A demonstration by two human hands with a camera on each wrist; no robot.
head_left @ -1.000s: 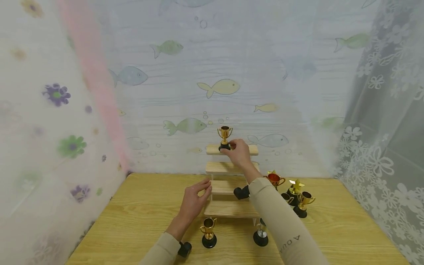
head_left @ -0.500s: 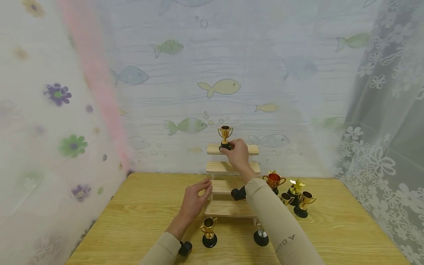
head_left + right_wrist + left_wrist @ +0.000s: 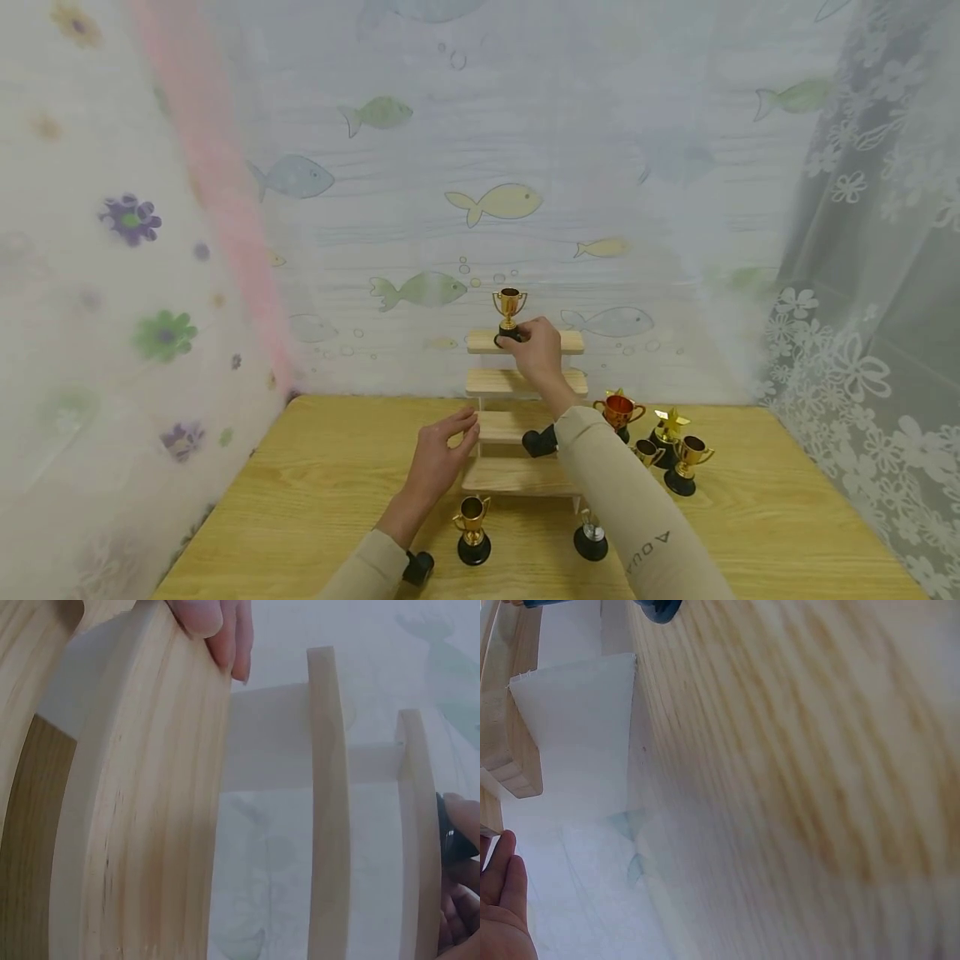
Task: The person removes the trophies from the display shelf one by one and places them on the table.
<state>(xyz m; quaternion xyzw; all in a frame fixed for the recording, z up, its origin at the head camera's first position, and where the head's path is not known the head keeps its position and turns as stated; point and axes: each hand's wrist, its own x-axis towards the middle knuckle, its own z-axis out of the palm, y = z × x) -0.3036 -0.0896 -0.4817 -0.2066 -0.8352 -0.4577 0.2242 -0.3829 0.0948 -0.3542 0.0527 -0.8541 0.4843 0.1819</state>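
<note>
A small gold trophy cup point(image 3: 509, 305) with a black base stands upright on the top tier of a stepped wooden stand point(image 3: 525, 476). My right hand point(image 3: 538, 348) pinches its base between thumb and fingers. In the right wrist view the black base point(image 3: 453, 836) shows between that hand's thumb and fingers, against the top board. My left hand point(image 3: 441, 452) holds the left end of a lower tier; in the right wrist view its thumb point(image 3: 199, 613) lies on the board with fingers behind the edge. In the left wrist view its fingertips point(image 3: 508, 847) meet the board's end.
In front of the stand are a gold trophy point(image 3: 472, 530) and a silver trophy point(image 3: 591, 537), partly behind the right sleeve. Right of the stand are a red-and-gold cup point(image 3: 619, 409), a star trophy point(image 3: 669, 427) and gold cups point(image 3: 684, 463). A fish-patterned curtain point(image 3: 420, 208) hangs behind the table.
The right forearm has shifted slightly left since the first frame. Both hands stay where they were, and the trophy has not visibly moved on the top tier.
</note>
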